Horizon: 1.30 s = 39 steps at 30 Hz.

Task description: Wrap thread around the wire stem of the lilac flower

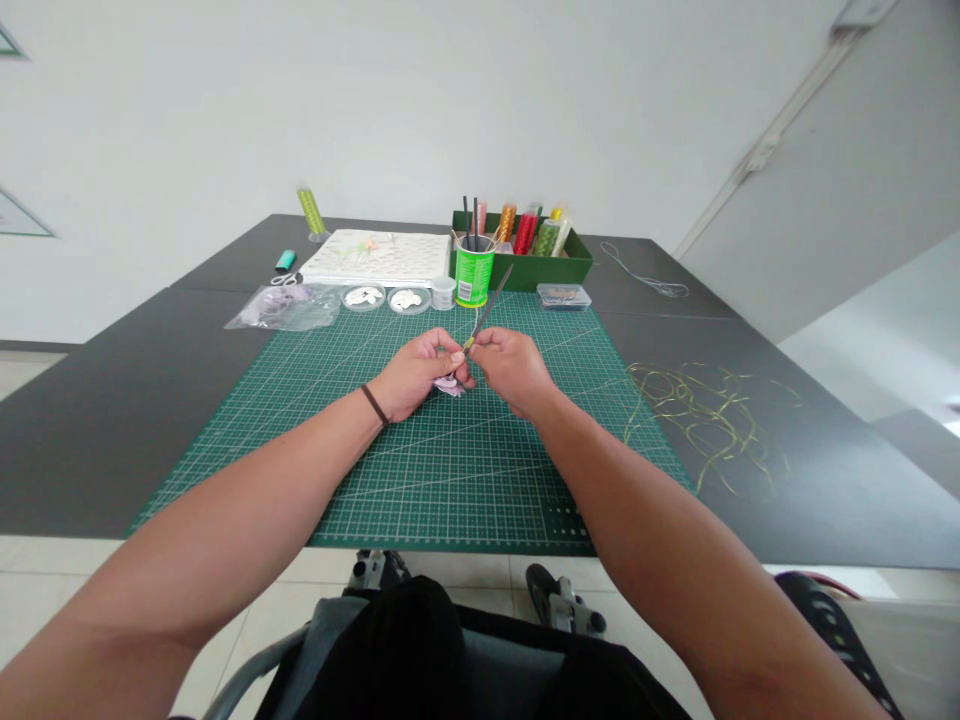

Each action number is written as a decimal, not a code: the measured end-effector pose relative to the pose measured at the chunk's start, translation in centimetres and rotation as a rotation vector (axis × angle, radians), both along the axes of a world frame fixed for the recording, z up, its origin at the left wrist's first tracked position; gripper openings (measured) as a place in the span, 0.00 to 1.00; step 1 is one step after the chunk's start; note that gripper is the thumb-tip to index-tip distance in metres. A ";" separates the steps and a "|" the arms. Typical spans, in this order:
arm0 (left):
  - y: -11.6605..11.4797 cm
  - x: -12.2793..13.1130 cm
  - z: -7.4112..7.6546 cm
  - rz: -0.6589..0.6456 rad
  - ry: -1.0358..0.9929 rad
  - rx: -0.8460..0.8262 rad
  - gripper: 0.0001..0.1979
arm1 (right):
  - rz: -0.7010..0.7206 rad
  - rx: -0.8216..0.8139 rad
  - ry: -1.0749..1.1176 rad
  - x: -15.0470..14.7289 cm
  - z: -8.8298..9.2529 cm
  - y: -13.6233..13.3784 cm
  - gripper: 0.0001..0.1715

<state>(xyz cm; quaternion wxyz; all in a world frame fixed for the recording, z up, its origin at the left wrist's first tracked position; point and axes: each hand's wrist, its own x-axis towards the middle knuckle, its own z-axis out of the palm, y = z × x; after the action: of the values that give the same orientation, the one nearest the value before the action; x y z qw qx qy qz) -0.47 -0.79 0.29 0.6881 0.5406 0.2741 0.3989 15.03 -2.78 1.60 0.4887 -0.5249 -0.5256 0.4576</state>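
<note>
My left hand is closed, its thumb and fingers pinching a small lilac fabric-like flower that hangs petals-down under the fingers. A thin dark stem slants up and to the right from between my two hands. At the point where the fingertips meet, a yellowish band shows around the stem. My right hand is closed too, its thumb and forefinger pinching at the stem beside that band. Exactly what lies between the right fingertips is partly hidden. Both hands are just above the green cutting mat.
A tangle of gold-green thread lies at right. Behind the hands stand a green can with sticks, a green box of bead tubes, white-piece dishes, a plastic bag, scissors and a white slab.
</note>
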 end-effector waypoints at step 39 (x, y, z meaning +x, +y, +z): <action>-0.3 0.4 0.4 0.344 0.589 0.379 0.07 | -0.174 0.139 -0.357 -0.1 0.0 -0.2 0.06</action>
<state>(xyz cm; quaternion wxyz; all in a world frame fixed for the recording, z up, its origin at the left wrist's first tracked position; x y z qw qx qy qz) -0.06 -1.08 0.68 0.3911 0.6957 0.4680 0.3795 14.88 -2.98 1.56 0.4606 -0.6061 -0.5867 0.2761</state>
